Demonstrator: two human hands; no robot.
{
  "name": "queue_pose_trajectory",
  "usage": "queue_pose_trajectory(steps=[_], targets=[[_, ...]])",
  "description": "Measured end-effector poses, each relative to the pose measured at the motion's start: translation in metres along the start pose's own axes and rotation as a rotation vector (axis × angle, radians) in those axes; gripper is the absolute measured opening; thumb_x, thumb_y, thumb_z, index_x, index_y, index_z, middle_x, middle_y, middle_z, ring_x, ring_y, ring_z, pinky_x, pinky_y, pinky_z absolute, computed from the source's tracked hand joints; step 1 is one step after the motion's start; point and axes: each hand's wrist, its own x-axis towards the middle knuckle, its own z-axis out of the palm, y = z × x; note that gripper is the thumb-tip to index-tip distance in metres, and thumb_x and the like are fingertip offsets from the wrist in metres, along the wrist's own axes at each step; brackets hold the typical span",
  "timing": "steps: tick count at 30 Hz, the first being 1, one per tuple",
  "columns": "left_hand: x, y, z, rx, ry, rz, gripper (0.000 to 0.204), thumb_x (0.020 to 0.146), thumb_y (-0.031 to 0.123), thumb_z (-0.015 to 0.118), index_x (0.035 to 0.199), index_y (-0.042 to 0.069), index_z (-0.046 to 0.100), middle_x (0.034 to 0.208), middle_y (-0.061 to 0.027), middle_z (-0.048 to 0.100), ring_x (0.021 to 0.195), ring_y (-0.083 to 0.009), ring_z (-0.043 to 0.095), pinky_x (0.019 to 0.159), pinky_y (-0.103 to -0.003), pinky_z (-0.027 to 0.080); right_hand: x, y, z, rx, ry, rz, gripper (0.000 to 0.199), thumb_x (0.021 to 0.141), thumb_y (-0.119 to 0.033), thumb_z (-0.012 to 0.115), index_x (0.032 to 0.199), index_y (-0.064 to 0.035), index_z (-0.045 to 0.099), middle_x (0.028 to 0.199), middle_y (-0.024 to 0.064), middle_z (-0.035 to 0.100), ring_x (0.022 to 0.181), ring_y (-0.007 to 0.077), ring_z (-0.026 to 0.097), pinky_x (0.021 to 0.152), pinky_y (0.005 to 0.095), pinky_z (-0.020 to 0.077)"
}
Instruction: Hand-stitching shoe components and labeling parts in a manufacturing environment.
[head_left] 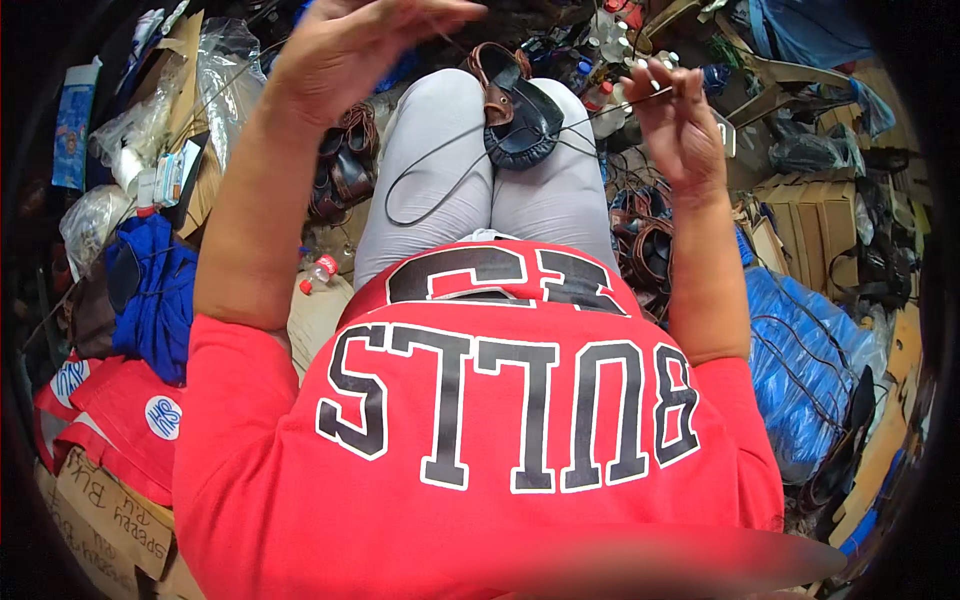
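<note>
A dark shoe [524, 130] with a brown leather collar rests between my knees, its rounded toe toward me. A thin black lace [440, 150] comes from it and loops over my left thigh. Raised at the upper left, my left hand [350, 50] has its fingers drawn together, with a thin strand running from them toward the shoe; the upper edge cuts off part of this hand. To the right of the shoe, my right hand [678, 125] is closed, fingers curled in, on a stretched length of lace. White wraps show on its fingertips.
Brown shoes [348, 165] lie beside my left leg, more shoes [650, 245] beside my right. Several small bottles [605, 45] stand beyond my right knee. Blue plastic bundle [800, 360] and cardboard [815, 225] are at right; blue cloth [155, 290] and a red bag [120, 415] at left.
</note>
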Motion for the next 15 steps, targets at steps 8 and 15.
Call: queue_pose_trajectory(steps=[8, 15], targets=[[-0.05, -0.011, -0.013, 1.092, -0.288, -0.374, 0.014, 0.084, 0.014, 0.06, 0.087, 0.0, 0.061, 0.075, -0.0072, 0.06, 0.07, -0.0164, 0.058, 0.062, -0.028, 0.046, -0.045, -0.004, 0.005, -1.21, -0.218, 0.533, 0.021, 0.089, -0.023, 0.055, 0.098, -0.0059, 0.063, 0.098, 0.0077, 0.064, 0.087, 0.0129, 0.058, 0.081, 0.0275, 0.0433], [-0.144, 0.208, -0.236, 1.797, 0.654, -0.415, 0.028, 0.083, 0.026, 0.062, 0.103, 0.007, 0.065, 0.088, -0.0072, 0.066, 0.083, -0.0116, 0.061, 0.076, -0.024, 0.045, -0.157, -0.133, -0.199, -1.85, 0.466, 0.537, 0.027, 0.086, -0.02, 0.053, 0.107, -0.0047, 0.062, 0.1, 0.0116, 0.065, 0.096, 0.0197, 0.06, 0.084, 0.0291, 0.0437]])
